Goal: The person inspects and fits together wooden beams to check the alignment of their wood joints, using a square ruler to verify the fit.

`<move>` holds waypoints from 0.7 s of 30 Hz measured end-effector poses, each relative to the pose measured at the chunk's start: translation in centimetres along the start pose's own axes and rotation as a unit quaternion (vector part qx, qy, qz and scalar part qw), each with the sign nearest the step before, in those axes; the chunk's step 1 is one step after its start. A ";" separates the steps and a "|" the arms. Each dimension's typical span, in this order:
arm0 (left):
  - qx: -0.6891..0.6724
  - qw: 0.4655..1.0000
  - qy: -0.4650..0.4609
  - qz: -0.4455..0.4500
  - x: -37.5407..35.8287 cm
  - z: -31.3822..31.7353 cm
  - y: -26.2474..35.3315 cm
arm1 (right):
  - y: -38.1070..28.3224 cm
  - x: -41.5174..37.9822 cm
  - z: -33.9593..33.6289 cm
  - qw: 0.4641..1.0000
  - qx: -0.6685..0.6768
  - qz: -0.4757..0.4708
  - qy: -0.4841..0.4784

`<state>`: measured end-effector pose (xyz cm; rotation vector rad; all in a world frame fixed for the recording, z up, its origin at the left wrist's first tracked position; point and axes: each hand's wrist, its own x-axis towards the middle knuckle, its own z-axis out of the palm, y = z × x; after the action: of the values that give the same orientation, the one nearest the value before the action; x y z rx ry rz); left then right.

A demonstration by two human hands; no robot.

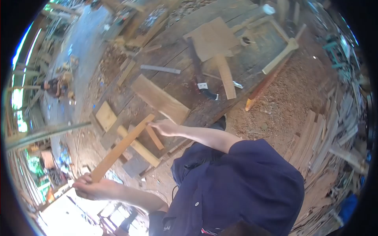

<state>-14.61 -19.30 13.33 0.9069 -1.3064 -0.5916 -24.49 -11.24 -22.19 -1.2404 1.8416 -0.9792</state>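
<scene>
My left hand is closed around the near end of a long, flat wooden strip. The strip slants up across the bench corner to my right hand, whose fingers pinch its edge close to the far end. Just below my right fingertips is a short wooden piece. A pale wooden bar lies under the long strip, crossing it. Beyond my right hand a wide wooden board rests on the workbench.
A handsaw-like tool with a dark handle, a curved wooden piece, thin flat sheets and a grey bar lie on the bench. Stacked planks and sawdust cover the right-hand ground. Another person sits far left.
</scene>
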 end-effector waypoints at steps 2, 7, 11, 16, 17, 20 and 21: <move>0.149 0.988 -0.007 0.031 0.0 -0.7 -1.0 | 3.0 -0.4 1.9 0.993 0.035 0.099 -0.045; 0.039 0.998 0.054 0.011 -1.6 -2.8 1.2 | 6.1 -2.3 3.2 0.987 0.045 0.115 0.100; -0.006 0.994 0.111 0.019 -1.9 -4.2 4.0 | 8.5 -1.5 0.3 0.918 0.254 0.294 0.076; -0.081 0.993 0.091 -0.002 -3.6 -3.6 6.0 | 10.8 0.8 -4.9 0.779 0.516 0.310 0.179; -0.086 0.992 0.092 -0.002 -3.7 -3.5 5.9 | 11.0 1.1 -6.2 0.780 0.514 0.306 0.183; -0.167 0.972 0.142 -0.082 -4.2 -2.7 5.9 | 10.6 1.4 -10.7 0.696 0.627 0.295 0.188; -0.175 0.977 0.087 -0.086 -4.0 -3.6 5.0 | 10.2 1.3 -12.4 0.630 0.712 0.230 0.208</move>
<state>-12.43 -12.49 15.24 0.7636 -0.9344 -0.8293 -39.82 -7.36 -25.48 0.4594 0.8737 -1.8459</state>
